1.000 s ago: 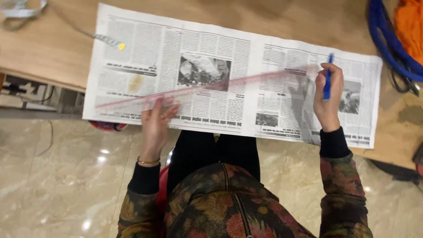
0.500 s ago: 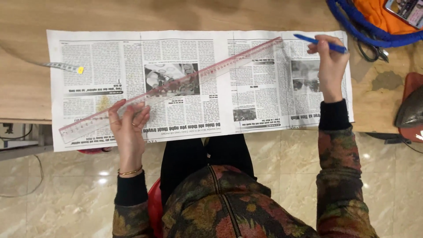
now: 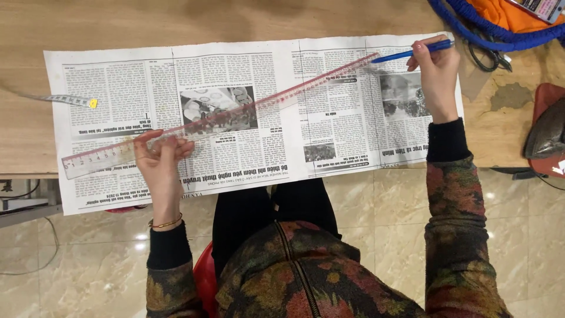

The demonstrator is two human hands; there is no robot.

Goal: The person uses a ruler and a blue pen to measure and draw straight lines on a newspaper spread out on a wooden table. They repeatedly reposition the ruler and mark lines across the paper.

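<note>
The ruler [image 3: 218, 112] is pinned slantwise on the newspaper [image 3: 247, 171] by the flattened left hand [image 3: 159, 162], so the pen [image 3: 412, 53], pinched in the right hand [image 3: 435, 73], is met by its edge.

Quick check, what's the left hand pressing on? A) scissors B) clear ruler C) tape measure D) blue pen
B: the left hand presses the clear ruler flat on the newspaper; the blue pen is in the right hand.
</note>
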